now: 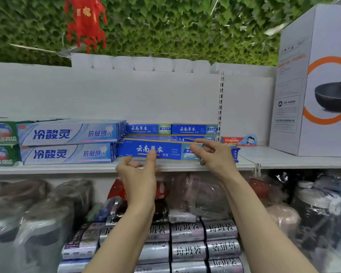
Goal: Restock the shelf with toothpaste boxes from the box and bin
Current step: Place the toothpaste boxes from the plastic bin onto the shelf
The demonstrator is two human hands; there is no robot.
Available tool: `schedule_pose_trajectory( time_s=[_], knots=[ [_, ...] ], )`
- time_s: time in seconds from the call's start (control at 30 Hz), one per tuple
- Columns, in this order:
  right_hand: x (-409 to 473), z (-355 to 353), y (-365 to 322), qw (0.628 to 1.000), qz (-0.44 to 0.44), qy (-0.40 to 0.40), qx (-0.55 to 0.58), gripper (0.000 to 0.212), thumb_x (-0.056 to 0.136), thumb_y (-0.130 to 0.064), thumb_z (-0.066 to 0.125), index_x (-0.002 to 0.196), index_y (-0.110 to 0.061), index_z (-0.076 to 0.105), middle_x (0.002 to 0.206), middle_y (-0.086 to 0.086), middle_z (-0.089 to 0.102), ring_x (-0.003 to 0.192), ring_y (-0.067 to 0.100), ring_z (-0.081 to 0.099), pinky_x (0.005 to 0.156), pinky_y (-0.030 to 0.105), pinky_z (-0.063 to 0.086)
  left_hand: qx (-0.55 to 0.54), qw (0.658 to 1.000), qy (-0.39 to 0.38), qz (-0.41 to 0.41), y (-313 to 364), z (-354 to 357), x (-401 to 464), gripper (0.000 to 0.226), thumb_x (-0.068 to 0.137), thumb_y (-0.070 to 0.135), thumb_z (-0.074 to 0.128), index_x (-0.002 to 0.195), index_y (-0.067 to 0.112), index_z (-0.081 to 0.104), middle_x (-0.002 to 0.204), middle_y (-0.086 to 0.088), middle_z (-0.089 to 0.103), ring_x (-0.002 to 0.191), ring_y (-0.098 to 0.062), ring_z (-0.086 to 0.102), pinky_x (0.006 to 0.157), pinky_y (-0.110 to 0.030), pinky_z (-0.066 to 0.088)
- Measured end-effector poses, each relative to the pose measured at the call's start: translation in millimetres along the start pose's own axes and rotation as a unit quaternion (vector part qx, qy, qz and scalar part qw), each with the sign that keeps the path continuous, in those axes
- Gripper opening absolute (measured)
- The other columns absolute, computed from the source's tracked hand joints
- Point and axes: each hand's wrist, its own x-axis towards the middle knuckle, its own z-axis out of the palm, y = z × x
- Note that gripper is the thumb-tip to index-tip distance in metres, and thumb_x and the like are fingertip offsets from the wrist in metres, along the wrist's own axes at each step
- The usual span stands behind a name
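A dark blue toothpaste box (165, 149) lies lengthwise at the front of the white shelf (87, 168). More blue boxes (172, 129) stand behind and above it. My left hand (139, 174) is in front of the box, fingers apart, one fingertip touching its front face. My right hand (211, 152) hovers at the box's right part, fingers spread, holding nothing. Left of it, pale blue toothpaste boxes (69, 142) are stacked two high. The supply box and bin are out of view.
Green toothpaste boxes (2, 142) sit at the far left. A small red Colgate box (238, 140) and a large white cookware carton (315, 85) stand to the right. Wrapped goods and silver rolls (187, 245) fill the shelf below.
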Motion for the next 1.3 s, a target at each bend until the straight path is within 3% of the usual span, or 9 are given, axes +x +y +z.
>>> schedule_pose_trajectory(
  time_s=[0.1,0.2,0.33,0.5,0.67,0.83,1.07,1.17,1.3],
  knots=[
    [9.6,14.3,5.8,0.997,0.005,-0.016,-0.077,0.044,0.081,-0.034,0.083,0.121,-0.021,0.071,0.085,-0.007,0.065,0.088,0.009,0.063,0.089,0.037,0.055,0.157,0.981,0.028,0.114,2.2,-11.0,1.9,0.053,0.086,0.044,0.072,0.124,0.019,0.043,0.121,-0.002,0.050,0.105,-0.019,0.057,0.098,-0.037,0.045],
    [9.8,22.7,4.1,0.985,-0.012,0.011,-0.170,0.058,0.086,-0.041,0.077,0.138,-0.022,0.059,0.115,-0.010,0.061,0.100,0.008,0.059,0.096,0.029,0.046,0.238,0.954,0.001,0.182,2.7,-10.2,6.1,0.050,0.091,0.042,0.065,0.128,0.013,0.049,0.125,0.001,0.050,0.122,-0.020,0.047,0.108,-0.039,0.037],
    [-2.7,31.0,7.6,0.987,-0.051,0.057,-0.142,0.045,0.097,-0.049,0.058,0.136,-0.029,0.055,0.108,-0.011,0.068,0.112,0.016,0.058,0.096,0.037,0.045,0.311,0.931,-0.035,0.188,0.8,-4.1,13.4,0.049,0.098,0.048,0.051,0.132,0.014,0.049,0.128,0.002,0.054,0.123,-0.018,0.048,0.107,-0.040,0.038],
    [-11.7,41.4,9.7,0.980,-0.063,0.009,-0.188,0.041,0.108,-0.043,0.029,0.140,-0.026,0.049,0.104,-0.014,0.074,0.122,0.015,0.043,0.104,0.037,0.031,0.386,0.903,-0.021,0.188,-1.1,3.2,21.2,0.053,0.099,0.052,0.038,0.130,0.012,0.053,0.128,-0.005,0.060,0.119,-0.024,0.051,0.107,-0.042,0.036],
    [-13.0,44.1,6.3,0.970,-0.046,-0.034,-0.236,0.043,0.109,-0.045,0.017,0.138,-0.033,0.047,0.116,-0.020,0.070,0.129,0.015,0.040,0.105,0.037,0.021,0.438,0.883,-0.020,0.167,-0.2,12.7,26.3,0.057,0.102,0.052,0.032,0.136,0.010,0.050,0.133,-0.008,0.061,0.131,-0.024,0.049,0.123,-0.043,0.013],
    [-12.6,34.8,5.4,0.991,-0.021,-0.042,-0.127,0.047,0.107,-0.051,0.018,0.143,-0.035,0.045,0.123,-0.020,0.068,0.135,0.012,0.035,0.109,0.033,0.021,0.390,0.908,-0.032,0.152,4.3,28.0,19.8,0.053,0.103,0.051,0.035,0.134,0.011,0.051,0.135,-0.008,0.057,0.129,-0.025,0.047,0.117,-0.044,0.026],
    [-16.9,2.0,-5.4,1.000,0.000,-0.005,0.008,0.043,0.106,-0.054,0.025,0.133,-0.036,0.054,0.113,-0.017,0.070,0.126,0.004,0.050,0.111,0.034,0.030,0.235,0.952,-0.144,0.136,3.9,80.2,-10.4,0.040,0.105,0.043,0.038,0.130,0.015,0.052,0.134,-0.001,0.050,0.119,-0.012,0.046,0.099,-0.027,0.033],
    [-14.7,-21.0,-5.7,0.998,-0.032,0.053,-0.003,0.032,0.104,-0.054,0.036,0.119,-0.037,0.059,0.116,-0.013,0.068,0.117,0.004,0.056,0.108,0.037,0.040,0.232,0.950,-0.162,0.131,3.6,98.7,-15.9,0.038,0.105,0.043,0.037,0.127,0.015,0.053,0.131,-0.002,0.052,0.123,-0.017,0.046,0.102,-0.031,0.033],
    [-5.7,-51.6,5.8,0.967,-0.094,0.184,-0.151,0.037,0.095,-0.041,0.063,0.129,-0.027,0.058,0.126,-0.006,0.061,0.120,0.010,0.044,0.104,0.032,0.039,0.237,0.950,-0.174,0.101,-6.0,110.5,-17.7,0.042,0.105,0.046,0.034,0.125,0.015,0.053,0.129,-0.002,0.052,0.121,-0.019,0.047,0.103,-0.036,0.035]
  ],
)
